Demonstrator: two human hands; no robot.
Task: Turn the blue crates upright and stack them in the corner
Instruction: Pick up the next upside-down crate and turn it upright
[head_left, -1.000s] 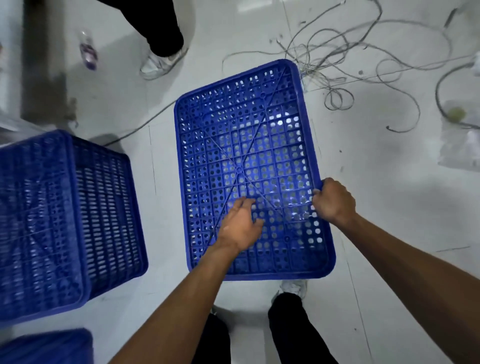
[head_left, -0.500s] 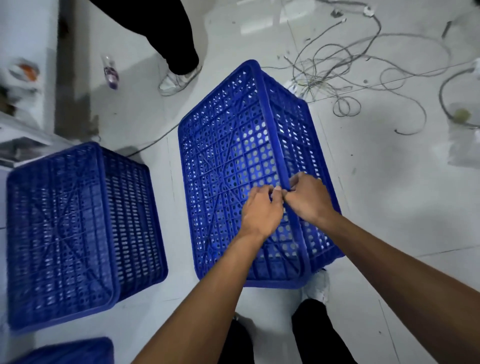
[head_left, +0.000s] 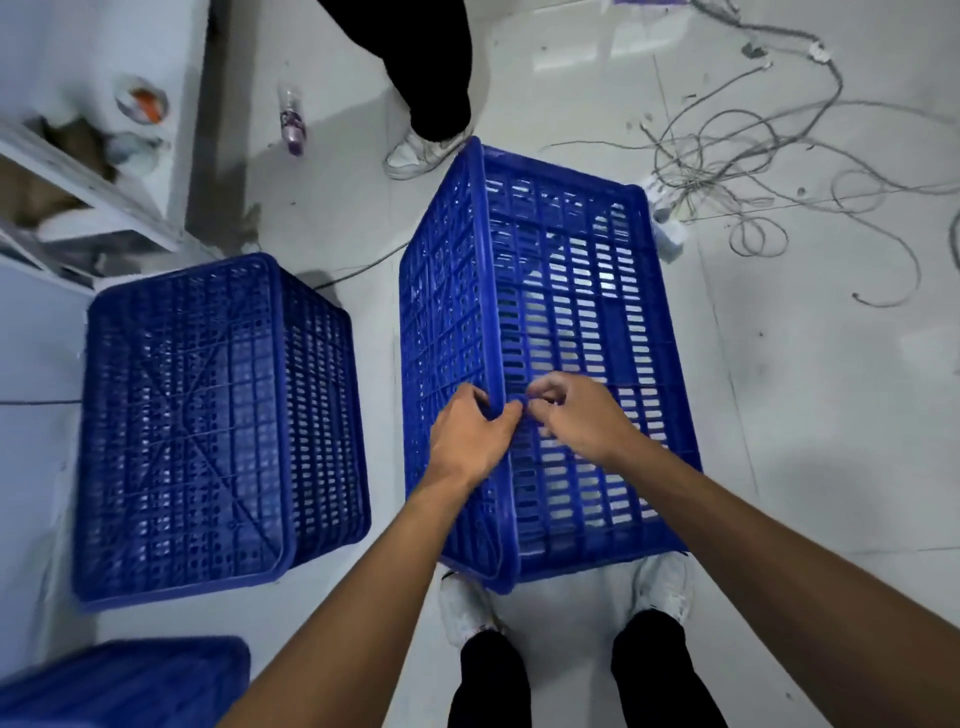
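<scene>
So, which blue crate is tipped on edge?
The middle crate, held by the left hand and right hand at its raised edge. The left crate lies flat, bottom up; the third crate is barely visible.

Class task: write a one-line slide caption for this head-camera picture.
Left hand and right hand grip the edge of a tipped blue crate beside an upside-down crate.
</scene>
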